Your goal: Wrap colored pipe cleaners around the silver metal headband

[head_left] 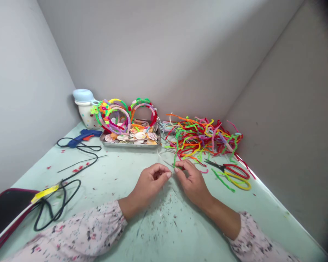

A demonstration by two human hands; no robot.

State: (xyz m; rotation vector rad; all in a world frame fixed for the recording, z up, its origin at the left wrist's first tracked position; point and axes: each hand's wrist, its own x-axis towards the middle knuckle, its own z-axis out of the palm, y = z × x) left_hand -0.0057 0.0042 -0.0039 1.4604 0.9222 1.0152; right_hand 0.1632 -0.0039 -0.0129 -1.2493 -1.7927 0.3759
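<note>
My right hand (192,180) is closed in a pinch, with a green pipe cleaner (176,147) rising from its fingertips. A thin pale wire-like band (164,160) curves down toward the fingertips of both hands. Beside it my left hand (154,180) is closed, thumb against the curled fingers; what lies in this pinch is too small to make out. The two hands almost meet above the table, fingertips a little apart. Behind my right hand lies a heap of many-coloured pipe cleaners (205,136).
Scissors (229,173) lie at the right beside a loose green pipe cleaner (223,180). Wrapped headbands (117,118) and shells (139,135) fill a metal tray (129,145). At the left are a blue glue gun (82,137), black cable (68,178), cup (86,109) and dark tablet-like device (11,207).
</note>
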